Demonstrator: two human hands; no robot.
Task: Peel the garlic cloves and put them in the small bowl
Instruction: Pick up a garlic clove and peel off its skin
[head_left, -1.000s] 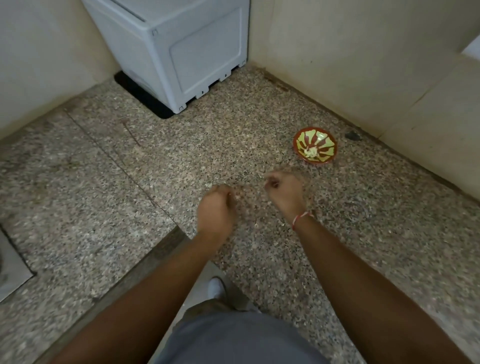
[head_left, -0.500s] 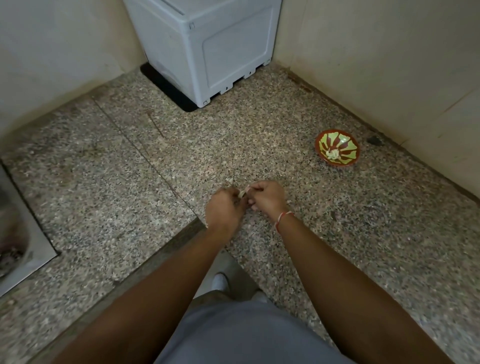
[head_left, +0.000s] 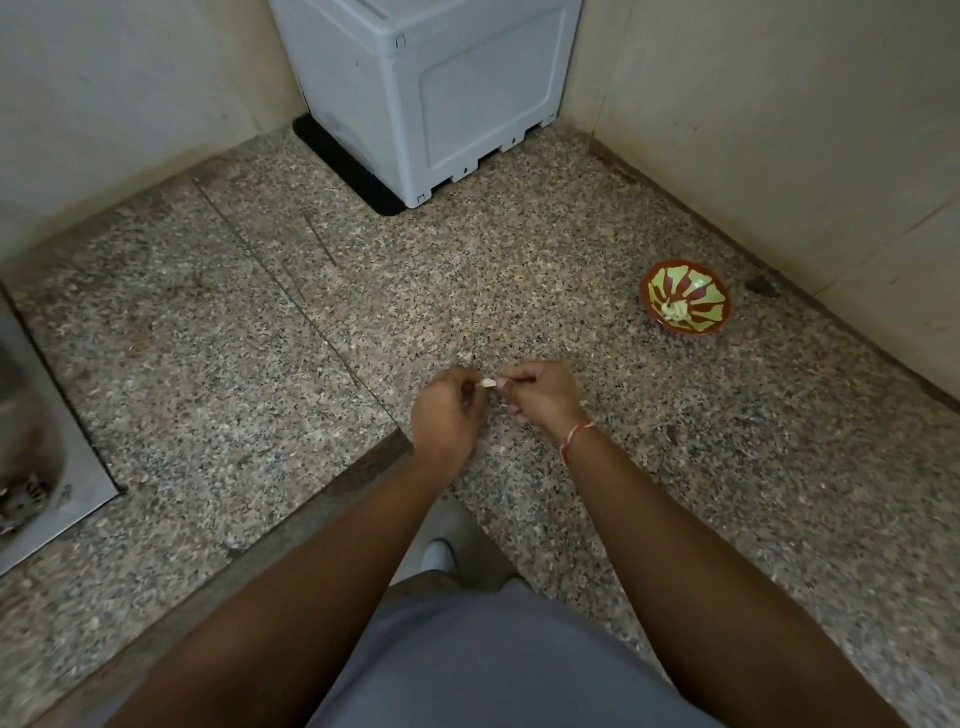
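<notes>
Near the middle of the frame the left hand (head_left: 448, 415) and the right hand (head_left: 540, 395) meet over the speckled tabletop (head_left: 519, 249), and between them shows a small pale garlic clove (head_left: 487, 383). Both hands have their fingers curled in around it, each pinching one end of the clove, so the work in hand looks like peeling: the skin being picked or pulled away. Whether the skin is partly off cannot be told, as the clove is small and mostly hidden by the fingers. The small bowl (head_left: 655, 285), red with green petals, sits toward the right of the frame, close to the wall and well apart from the hands. A few pale pieces (head_left: 675, 310) lie at its bottom, most likely cloves already peeled, so the task seems under way rather than just begun. What is left, as far as can be judged, is to finish stripping this clove and carry it across to the bowl. No heap of unpeeled garlic shows anywhere on the tabletop, so how many cloves remain cannot be told. A grey box (head_left: 441, 93) stands at the top of the frame.
</notes>
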